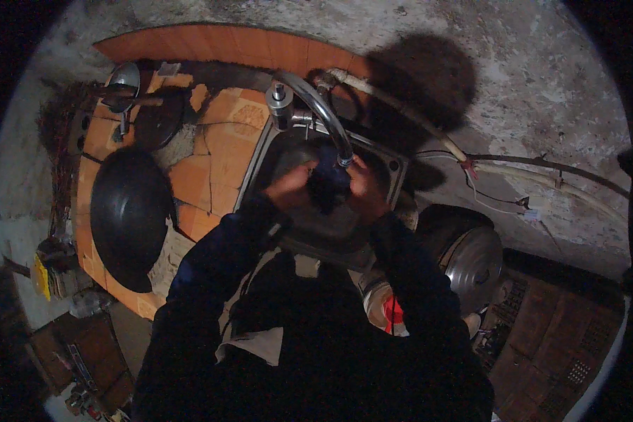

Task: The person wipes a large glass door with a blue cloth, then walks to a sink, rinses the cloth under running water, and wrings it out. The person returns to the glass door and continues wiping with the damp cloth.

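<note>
Both my hands are low in the sink (335,232), beneath the curved metal faucet (327,108). Between them is a dark blue-black object (329,176), too dim to name, perhaps cloth. My left hand (291,182), blurred, grips its left side with the thumb on top. My right hand (363,182) holds its right side, close beside the faucet's spout end. Whether water is running cannot be made out.
Left of the sink, a large black wok (132,219) rests on the orange tiled counter (235,137). A metal ladle (124,87) lies farther back. At right stand a round metal lid (475,264) and a bucket-like container (377,303). Pipes (401,105) run along the wall.
</note>
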The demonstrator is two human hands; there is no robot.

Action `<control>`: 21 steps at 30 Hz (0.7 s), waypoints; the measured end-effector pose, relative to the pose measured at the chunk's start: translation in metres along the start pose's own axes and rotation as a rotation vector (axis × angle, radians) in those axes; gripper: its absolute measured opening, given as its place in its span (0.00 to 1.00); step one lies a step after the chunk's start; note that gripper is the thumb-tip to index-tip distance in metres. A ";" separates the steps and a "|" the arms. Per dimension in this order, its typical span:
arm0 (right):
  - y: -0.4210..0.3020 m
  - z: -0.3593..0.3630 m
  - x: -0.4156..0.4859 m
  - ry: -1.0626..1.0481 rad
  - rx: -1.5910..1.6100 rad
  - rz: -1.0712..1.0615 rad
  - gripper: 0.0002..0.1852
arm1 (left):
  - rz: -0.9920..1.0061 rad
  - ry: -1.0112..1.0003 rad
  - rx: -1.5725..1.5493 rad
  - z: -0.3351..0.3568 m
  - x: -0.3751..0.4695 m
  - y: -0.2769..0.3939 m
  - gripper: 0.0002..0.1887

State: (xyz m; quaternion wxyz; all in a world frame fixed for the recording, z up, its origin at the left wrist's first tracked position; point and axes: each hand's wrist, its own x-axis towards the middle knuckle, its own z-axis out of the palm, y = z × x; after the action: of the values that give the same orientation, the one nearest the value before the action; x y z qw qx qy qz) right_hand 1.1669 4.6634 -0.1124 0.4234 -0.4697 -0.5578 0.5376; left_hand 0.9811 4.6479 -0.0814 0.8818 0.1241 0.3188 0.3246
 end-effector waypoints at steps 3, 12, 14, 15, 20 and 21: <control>-0.018 0.022 -0.007 0.077 0.111 0.307 0.20 | 0.111 -0.003 0.052 -0.013 0.012 -0.004 0.17; -0.008 0.049 -0.027 0.300 -0.299 0.023 0.17 | 0.584 -0.190 0.789 -0.029 0.024 -0.020 0.14; 0.022 0.034 -0.006 0.297 -0.347 0.067 0.19 | 0.607 -0.232 1.027 -0.015 0.015 -0.013 0.14; 0.032 0.028 0.002 0.306 -0.340 0.078 0.19 | 0.580 -0.250 0.956 -0.006 0.009 -0.009 0.15; 0.020 -0.015 0.007 0.127 -0.207 0.425 0.12 | 0.410 -0.017 1.084 0.035 -0.026 0.012 0.18; 0.010 -0.019 0.002 -0.004 -0.013 0.402 0.13 | 0.317 0.057 0.959 0.040 -0.029 0.015 0.18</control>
State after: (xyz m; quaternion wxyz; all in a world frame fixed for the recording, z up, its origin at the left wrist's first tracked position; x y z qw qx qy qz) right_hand 1.1855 4.6686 -0.1217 0.3034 -0.5731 -0.4572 0.6086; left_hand 0.9828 4.6402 -0.0302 0.6563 0.5532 0.4333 0.2747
